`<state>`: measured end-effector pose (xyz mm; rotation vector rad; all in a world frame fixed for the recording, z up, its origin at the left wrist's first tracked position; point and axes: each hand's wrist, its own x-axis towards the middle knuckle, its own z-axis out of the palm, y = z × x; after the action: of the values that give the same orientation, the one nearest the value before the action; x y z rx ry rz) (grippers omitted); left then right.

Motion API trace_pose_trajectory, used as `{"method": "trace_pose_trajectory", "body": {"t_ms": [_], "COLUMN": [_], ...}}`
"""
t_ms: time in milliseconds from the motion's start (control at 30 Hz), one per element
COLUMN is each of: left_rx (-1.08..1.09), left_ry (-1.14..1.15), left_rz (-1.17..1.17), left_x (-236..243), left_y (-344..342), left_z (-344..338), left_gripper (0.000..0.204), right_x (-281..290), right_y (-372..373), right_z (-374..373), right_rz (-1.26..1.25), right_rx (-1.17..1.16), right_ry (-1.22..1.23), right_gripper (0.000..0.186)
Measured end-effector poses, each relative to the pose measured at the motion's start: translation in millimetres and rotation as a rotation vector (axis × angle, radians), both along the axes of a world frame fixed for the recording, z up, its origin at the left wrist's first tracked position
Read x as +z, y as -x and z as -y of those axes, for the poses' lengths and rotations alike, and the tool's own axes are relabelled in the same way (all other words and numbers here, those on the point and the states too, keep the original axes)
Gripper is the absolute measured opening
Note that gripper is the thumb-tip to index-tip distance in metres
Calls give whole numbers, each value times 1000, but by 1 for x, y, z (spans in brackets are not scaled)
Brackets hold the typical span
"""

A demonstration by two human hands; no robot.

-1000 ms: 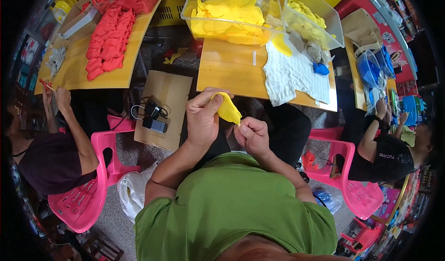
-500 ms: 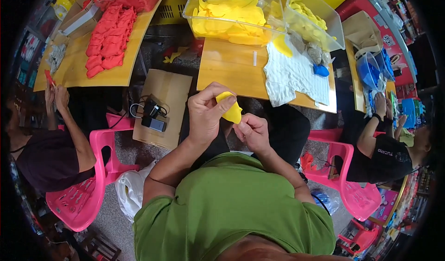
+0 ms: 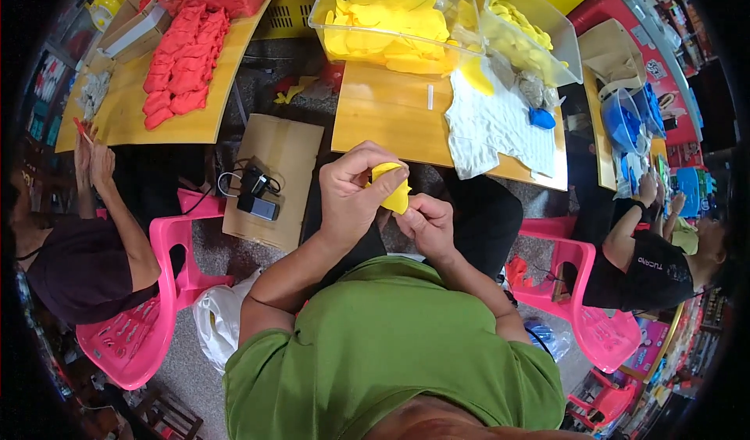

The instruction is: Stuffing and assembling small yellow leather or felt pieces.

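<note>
- Yellow piece (image 3: 398,200) has turned a bit; less shows.
- Left grip (image 3: 349,186) is closed around it; right grip (image 3: 428,220) pinches its low tip.
- It's between them, over the lap (image 3: 486,208).
- Soft pinching should work best.

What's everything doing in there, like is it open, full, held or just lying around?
Left hand's grip: shut on the yellow piece
Right hand's grip: pinching its lower tip
Yellow piece: held up, off the table
Large clear bin: open, holding many yellow pieces
Right clear bin: open, holding yellow pieces
Red pieces: laid in rows
White cloth: spread out, wrinkled
Left pink chair: occupied
</note>
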<state>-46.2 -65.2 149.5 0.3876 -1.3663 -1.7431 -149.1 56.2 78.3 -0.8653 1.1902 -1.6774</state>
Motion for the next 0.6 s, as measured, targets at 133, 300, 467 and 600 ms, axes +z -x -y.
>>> {"method": "trace_pose_trajectory", "body": {"t_ms": [133, 300, 467, 600], "left_rx": [-17, 38, 71, 79], "left_ry": [58, 63, 1028, 1324], "left_rz": [59, 85, 141, 115], "left_x": [1, 4, 12, 7], "left_y": [-6, -6, 2, 4], "left_z": [3, 21, 12, -7], "left_gripper": [3, 4, 14, 13], "right_x": [16, 33, 43, 50], "right_y": [12, 33, 46, 45], "right_z": [6, 9, 6, 8], "right_rz": [-301, -531, -753, -732], "right_rx": [104, 134, 49, -49], "right_ry": [100, 35, -187, -58], "right_gripper": [16, 15, 11, 10]}}
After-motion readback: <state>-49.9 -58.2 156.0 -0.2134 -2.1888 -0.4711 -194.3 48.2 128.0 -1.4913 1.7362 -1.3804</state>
